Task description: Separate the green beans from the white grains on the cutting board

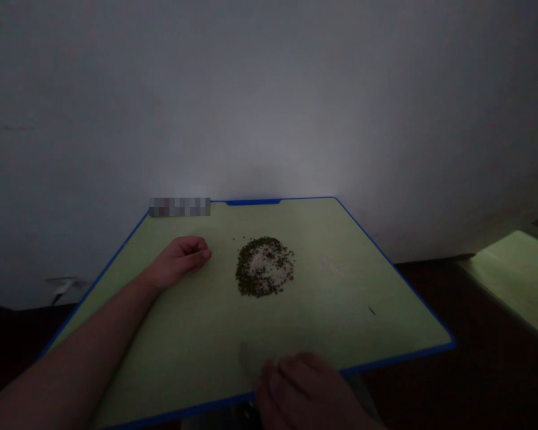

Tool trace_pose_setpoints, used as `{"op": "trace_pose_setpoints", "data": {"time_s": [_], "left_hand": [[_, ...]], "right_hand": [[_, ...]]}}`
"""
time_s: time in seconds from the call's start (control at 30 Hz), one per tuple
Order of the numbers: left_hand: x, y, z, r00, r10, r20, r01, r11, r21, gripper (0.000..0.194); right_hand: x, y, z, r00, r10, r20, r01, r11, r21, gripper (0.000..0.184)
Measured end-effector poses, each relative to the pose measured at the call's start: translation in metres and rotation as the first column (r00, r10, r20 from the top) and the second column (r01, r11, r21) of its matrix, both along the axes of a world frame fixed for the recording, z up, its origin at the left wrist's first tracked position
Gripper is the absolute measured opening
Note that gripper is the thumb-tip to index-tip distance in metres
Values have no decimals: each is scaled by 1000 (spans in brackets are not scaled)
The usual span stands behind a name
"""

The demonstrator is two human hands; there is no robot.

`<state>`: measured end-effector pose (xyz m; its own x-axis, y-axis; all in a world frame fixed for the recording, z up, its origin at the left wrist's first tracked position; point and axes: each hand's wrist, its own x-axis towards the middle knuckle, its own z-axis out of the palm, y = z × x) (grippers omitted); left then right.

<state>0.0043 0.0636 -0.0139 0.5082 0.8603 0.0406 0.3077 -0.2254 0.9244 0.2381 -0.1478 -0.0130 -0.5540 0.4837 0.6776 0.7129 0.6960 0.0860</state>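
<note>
Green beans and white rice (263, 267) lie in a loose mound mid-board on the green cutting board (341, 310). Left hand (177, 261) rests closed beside it, holding nothing visible. Right hand (302, 391) curls at the near edge; grip cannot be told. Careless hand contact could scatter grains.

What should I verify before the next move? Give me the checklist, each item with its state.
Left hand off the heap of dark green seeds and white grains: ok, curled loosely beside it, not touching.
Seeds and grains separated: not ok, mixed together.
Green board free of strays: not ok, a dark seed lies apart, plus a pale dusting.
Right hand holding anything: cannot tell, its fingers curl down at the near edge, beside a pale translucent piece.
</note>
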Motion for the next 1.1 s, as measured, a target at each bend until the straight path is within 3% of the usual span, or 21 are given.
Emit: {"op": "trace_pose_setpoints", "data": {"time_s": [0.1,0.17,0.27,0.37,0.5,0.6,0.73,0.87,1.1], "left_hand": [[-1,1,-2,1000,4,7,-4,1000,0,27],[0,0,-2,1000,4,11,-4,1000,3,28],[0,0,-1,1000,-2,8,2,1000,-3,28],[-1,0,-1,1000,-14,11,14,1000,-11,28],[-2,1,-2,1000,-26,15,26,1000,-16,27],[-1,-1,0,1000,-13,20,14,1000,-19,27],[0,-2,2,1000,-14,6,14,1000,-17,27],[0,-1,1,1000,-21,9,21,1000,6,28],[-1,1,0,1000,-14,-18,14,1000,9,27]], "right_hand": [[-23,1,-12,999,45,3,-45,997,-62,16],[-24,2,-14,998,49,46,-45,996,-81,15],[-3,4,-8,996,-9,94,19,994,-105,14],[29,4,-2,984,-100,147,130,969,-210,15],[64,11,1,945,-256,204,297,933,-206,23],[76,19,2,923,-311,229,354,917,-185,25],[70,23,4,946,-267,183,294,944,-146,28],[53,23,5,962,-189,199,227,955,-190,24],[46,23,5,966,-183,183,223,948,-227,23]]}}
